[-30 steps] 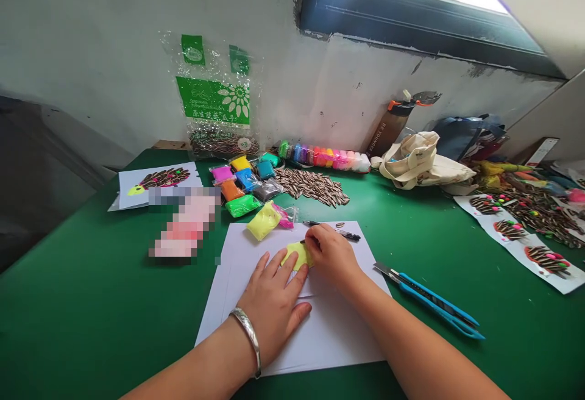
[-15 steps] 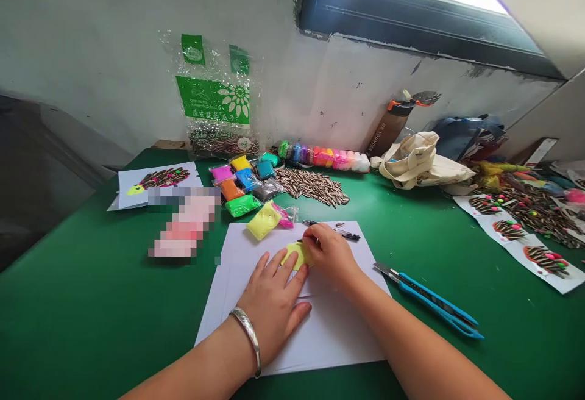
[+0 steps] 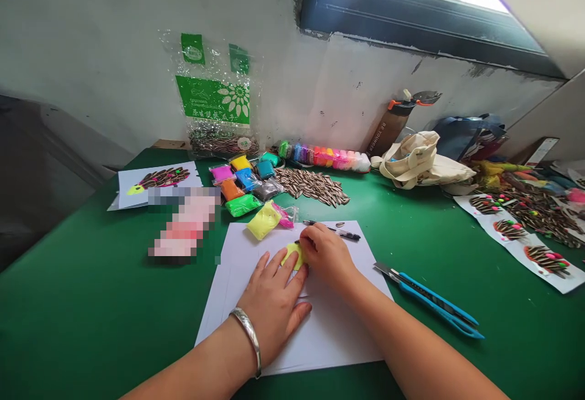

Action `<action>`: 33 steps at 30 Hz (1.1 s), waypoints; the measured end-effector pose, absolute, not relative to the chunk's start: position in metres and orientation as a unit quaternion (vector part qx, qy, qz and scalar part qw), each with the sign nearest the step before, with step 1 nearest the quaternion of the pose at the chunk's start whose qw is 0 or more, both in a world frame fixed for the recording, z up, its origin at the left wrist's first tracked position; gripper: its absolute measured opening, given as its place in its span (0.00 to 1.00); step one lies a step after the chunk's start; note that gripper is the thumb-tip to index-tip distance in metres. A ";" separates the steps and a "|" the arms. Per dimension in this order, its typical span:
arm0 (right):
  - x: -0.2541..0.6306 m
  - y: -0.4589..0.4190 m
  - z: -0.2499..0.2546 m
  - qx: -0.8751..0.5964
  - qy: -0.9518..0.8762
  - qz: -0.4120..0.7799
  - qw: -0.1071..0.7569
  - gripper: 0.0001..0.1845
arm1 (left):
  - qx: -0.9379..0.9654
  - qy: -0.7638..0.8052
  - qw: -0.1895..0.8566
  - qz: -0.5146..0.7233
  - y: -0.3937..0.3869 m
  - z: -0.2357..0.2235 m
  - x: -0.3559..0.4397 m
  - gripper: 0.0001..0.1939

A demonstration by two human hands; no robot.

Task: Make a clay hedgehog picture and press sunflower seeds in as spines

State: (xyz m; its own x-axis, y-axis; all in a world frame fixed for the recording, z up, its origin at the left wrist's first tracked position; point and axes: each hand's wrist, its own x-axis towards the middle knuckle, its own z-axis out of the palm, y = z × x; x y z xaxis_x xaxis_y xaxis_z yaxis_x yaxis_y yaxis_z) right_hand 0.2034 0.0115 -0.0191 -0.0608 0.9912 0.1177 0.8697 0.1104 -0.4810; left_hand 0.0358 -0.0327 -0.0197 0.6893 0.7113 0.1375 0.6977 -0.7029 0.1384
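A white paper sheet [image 3: 329, 333] lies on the green table [image 3: 91, 308] in front of me. A flattened lump of yellow clay [image 3: 291, 256] sits on the sheet. My left hand [image 3: 272, 299], with a silver bangle at the wrist, lies flat and open on the paper, its fingertips against the clay. My right hand [image 3: 326, 257] is pinched at the clay's top edge on a small dark piece that looks like a sunflower seed [image 3: 298, 241]. Its palm hides the right part of the clay.
A black pen [image 3: 340, 233] lies just beyond my right hand, and blue snips [image 3: 434, 305] lie to its right. Behind the sheet are a yellow clay packet [image 3: 262, 220], coloured clay packets [image 3: 242, 186], a sunflower seed pile [image 3: 311, 185] and a seed bag [image 3: 214, 101]. Finished seed pictures [image 3: 521, 235] line the right.
My right hand has crept a little to the left across the yellow clay, covering more of it. My left hand has stayed flat in place.
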 end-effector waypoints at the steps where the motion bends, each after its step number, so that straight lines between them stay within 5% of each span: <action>1: 0.203 0.011 -0.019 -0.649 -0.716 0.145 0.214 0.09 | 0.918 0.383 0.038 0.093 -0.033 -0.021 0.036 0.27; 12: 0.200 0.012 -0.020 -0.648 -0.715 0.142 0.221 0.10 | 0.915 0.385 0.045 0.109 -0.033 -0.024 0.036 0.28; 19: 0.223 0.016 -0.022 -0.625 -0.690 0.172 0.323 0.08 | 0.915 0.385 0.049 0.111 -0.032 -0.025 0.034 0.25; 28: 0.255 0.012 -0.019 -0.667 -0.703 0.131 0.210 0.09 | 0.918 0.380 0.051 0.106 -0.033 -0.025 0.032 0.26; 33: 0.248 0.009 -0.018 -0.647 -0.712 0.123 0.245 0.11 | 0.917 0.379 0.056 0.108 -0.033 -0.023 0.032 0.26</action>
